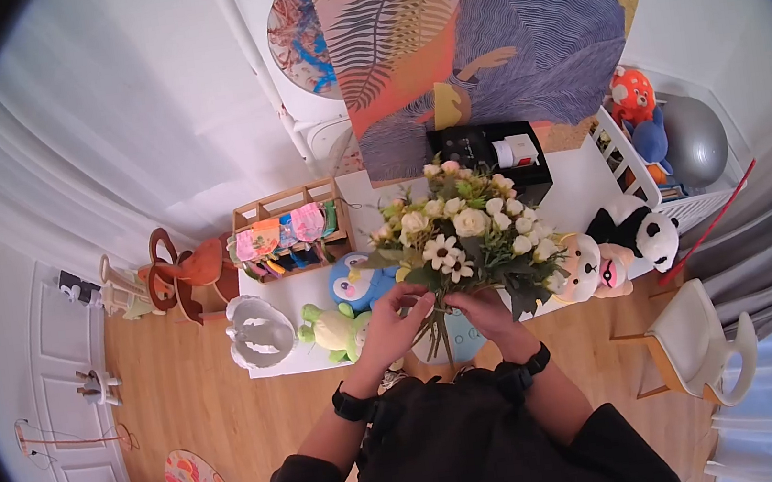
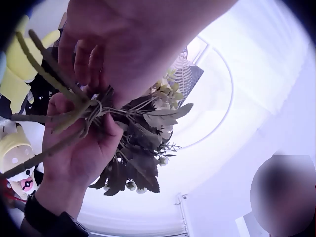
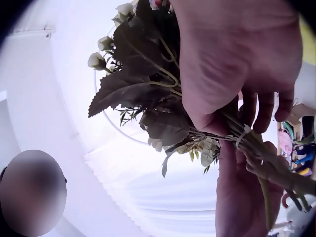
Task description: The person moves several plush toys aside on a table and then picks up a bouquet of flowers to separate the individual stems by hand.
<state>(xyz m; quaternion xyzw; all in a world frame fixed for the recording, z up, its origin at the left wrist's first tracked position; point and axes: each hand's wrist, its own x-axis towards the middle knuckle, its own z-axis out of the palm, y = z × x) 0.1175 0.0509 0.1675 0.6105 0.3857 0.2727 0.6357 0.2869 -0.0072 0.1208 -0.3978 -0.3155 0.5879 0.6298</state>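
Observation:
A bouquet (image 1: 461,222) of white and cream flowers with green leaves is held upright over the near edge of the table. My left hand (image 1: 394,325) and right hand (image 1: 486,313) grip its stems from either side, just below the leaves. A thin tie (image 3: 242,137) binds the stems between my fingers, and the cut ends (image 2: 39,61) splay out below it. In the left wrist view, the thumb and fingers of my right hand (image 2: 81,153) sit right at the tie. From the right wrist, my left hand (image 3: 244,197) shows beneath the stems.
On the white table (image 1: 301,295) are a blue penguin plush (image 1: 360,281), a green plush (image 1: 330,333), a panda plush (image 1: 640,231) and a wooden organizer (image 1: 289,234). A silvery-white bowl-like object (image 1: 261,333) stands left. A large painting (image 1: 487,45) leans behind; a white chair (image 1: 693,343) stands right.

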